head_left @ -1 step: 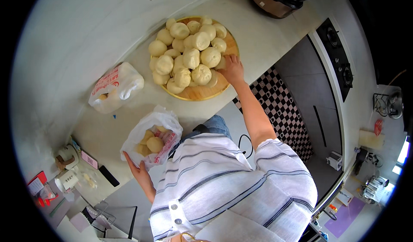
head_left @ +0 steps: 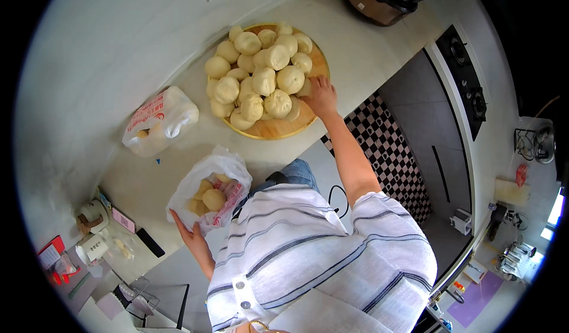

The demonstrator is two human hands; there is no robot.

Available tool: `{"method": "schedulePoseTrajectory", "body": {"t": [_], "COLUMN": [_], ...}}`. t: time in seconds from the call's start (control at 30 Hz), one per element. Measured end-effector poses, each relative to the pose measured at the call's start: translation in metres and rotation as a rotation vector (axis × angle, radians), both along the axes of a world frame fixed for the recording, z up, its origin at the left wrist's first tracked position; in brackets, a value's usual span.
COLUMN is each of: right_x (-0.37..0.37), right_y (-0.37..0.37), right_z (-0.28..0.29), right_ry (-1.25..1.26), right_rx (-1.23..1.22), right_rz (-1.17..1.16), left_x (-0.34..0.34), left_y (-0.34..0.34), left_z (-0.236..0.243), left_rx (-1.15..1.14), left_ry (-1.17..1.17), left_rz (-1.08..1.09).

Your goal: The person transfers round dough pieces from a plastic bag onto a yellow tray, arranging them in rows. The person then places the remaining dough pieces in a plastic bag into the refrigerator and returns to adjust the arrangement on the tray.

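Pale steamed buns point(head_left: 277, 55) are heaped on a round wooden board point(head_left: 278, 130) on the counter. My right hand point(head_left: 322, 97) is at the heap's right edge, its fingers curled over a bun point(head_left: 306, 88) that they partly hide. At the counter's near edge, a white plastic bag point(head_left: 188, 185) with red print gapes open with several buns point(head_left: 213, 199) inside. My left hand point(head_left: 194, 238) holds the bag's lower left side; its fingertips are partly hidden by the plastic. A second plastic bag point(head_left: 172, 117) with buns in it lies to the left of the board.
A brown and black electric cooker point(head_left: 385, 4) stands at the back right. A black phone point(head_left: 150, 242) lies near the counter's left end, with a pink-screened device point(head_left: 123, 220) next to it. On the right are a gas hob point(head_left: 465, 72) and a checkered floor mat point(head_left: 394, 149).
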State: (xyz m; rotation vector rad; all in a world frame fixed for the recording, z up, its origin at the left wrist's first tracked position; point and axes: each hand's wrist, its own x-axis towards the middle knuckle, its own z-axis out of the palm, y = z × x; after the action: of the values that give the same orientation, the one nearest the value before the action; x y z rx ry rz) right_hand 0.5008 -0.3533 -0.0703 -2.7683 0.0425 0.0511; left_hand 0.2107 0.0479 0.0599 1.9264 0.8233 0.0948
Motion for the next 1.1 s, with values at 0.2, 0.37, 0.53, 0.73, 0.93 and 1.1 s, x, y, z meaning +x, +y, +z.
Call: {"method": "schedulePoseTrajectory", "body": {"t": [0.2,0.37,0.53,0.73,0.93,1.1], "right_x": [-0.006,0.022,0.102,0.208,0.233,0.231], "right_y": [0.006,-0.043,0.019,0.154,0.210,0.219], "right_z": [-0.004,-0.033,0.060,0.067,0.049,0.047], "right_ry": [-0.057,0.002,-0.306,0.097,0.508,0.473], "right_rx": [0.039,0.682,0.665,0.239,-0.393,-0.477], "right_rz": [-0.039,-0.171,-0.223,0.291,0.309,0.364], "left_x": [0.000,0.000,0.003,0.005,0.007,-0.001], "left_y": [-0.007,-0.007,-0.011,-0.014,-0.023,-0.028], "left_z": [0.005,0.003,0.003,0.007,0.010,-0.001], "left_rx": [-0.048,-0.069,-0.078,-0.031,-0.099,-0.050], "left_ry": [-0.004,-0.021,-0.024,-0.006,-0.051,-0.037], "left_rz": [0.065,0.068,0.107,0.171,0.310,0.312]}}
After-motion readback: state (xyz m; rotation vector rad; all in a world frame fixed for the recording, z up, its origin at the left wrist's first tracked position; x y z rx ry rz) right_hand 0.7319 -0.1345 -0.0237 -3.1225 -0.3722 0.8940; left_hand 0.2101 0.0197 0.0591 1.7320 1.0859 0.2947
